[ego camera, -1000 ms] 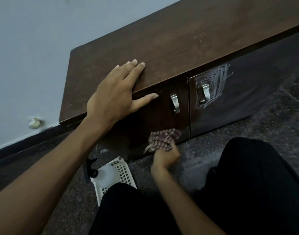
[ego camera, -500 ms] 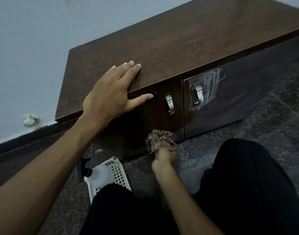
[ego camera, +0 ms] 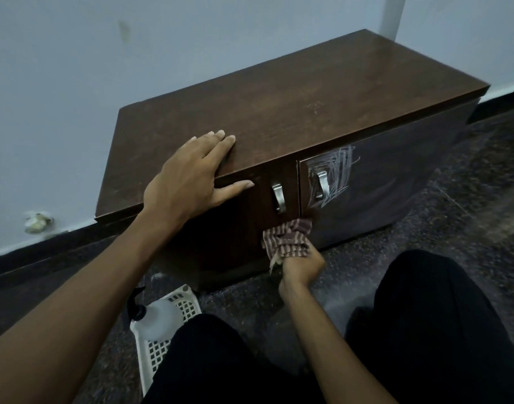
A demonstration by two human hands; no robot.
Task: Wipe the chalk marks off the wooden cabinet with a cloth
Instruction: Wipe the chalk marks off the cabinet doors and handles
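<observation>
A low dark wooden cabinet (ego camera: pixel 293 112) stands against the wall, with two front doors and metal handles. White chalk marks (ego camera: pixel 334 173) cover the upper left corner of the right door, around its handle (ego camera: pixel 322 183). My left hand (ego camera: pixel 188 176) lies flat on the cabinet's top front edge, fingers spread, thumb over the left door. My right hand (ego camera: pixel 301 268) grips a bunched red-striped cloth (ego camera: pixel 287 239) and presses it against the lower part of the doors, near the seam between them, below the left door's handle (ego camera: pixel 278 196).
A white plastic basket (ego camera: pixel 162 339) with a spray bottle (ego camera: pixel 153 314) in it sits on the dark speckled floor at lower left, by my knee. My black-trousered legs fill the foreground. A pale wall runs behind the cabinet.
The view has pulled back and shows the whole cabinet. My right hand with the cloth has shifted right and slightly up along the door bottoms. My left hand stays on the top edge.
</observation>
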